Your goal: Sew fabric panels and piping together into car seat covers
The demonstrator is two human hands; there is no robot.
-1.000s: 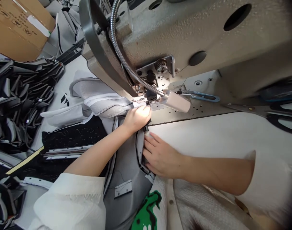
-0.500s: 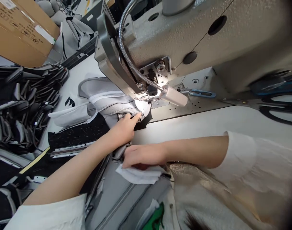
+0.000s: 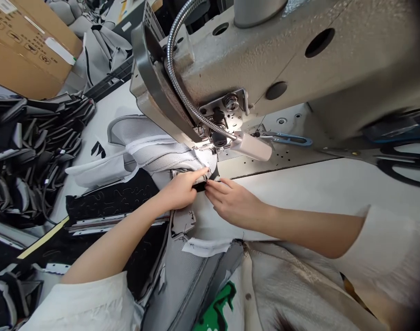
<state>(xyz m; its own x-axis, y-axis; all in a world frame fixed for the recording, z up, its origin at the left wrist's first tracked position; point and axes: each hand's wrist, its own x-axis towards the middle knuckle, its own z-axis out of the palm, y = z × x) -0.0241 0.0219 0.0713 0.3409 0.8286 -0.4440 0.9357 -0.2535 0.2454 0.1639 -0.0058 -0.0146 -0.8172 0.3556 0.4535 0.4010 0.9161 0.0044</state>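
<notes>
A grey padded fabric cover (image 3: 155, 147) with white strips and black panels lies under the needle area of a sewing machine (image 3: 210, 99). My left hand (image 3: 182, 189) grips its folded edge just in front of the presser foot, index finger stretched along the cloth and the other fingers curled under. Close beside it, my right hand (image 3: 235, 204) pinches the same cover's dark edge between thumb and fingertips. More of the cover hangs over the table edge towards my lap, with a white strip (image 3: 206, 247) on it. The needle itself is hidden.
A lamp (image 3: 252, 147) lights the sewing spot. Blue-handled snips (image 3: 289, 138) and black-handled scissors (image 3: 403, 158) lie to the right. Stacked dark fabric pieces (image 3: 34, 156) fill the left side, below a cardboard box (image 3: 31, 50). Black scraps (image 3: 99, 150) lie on the table.
My right hand has moved up from the lower part of the cover to its edge beside my left hand. My left hand stays nearly in place on the cloth.
</notes>
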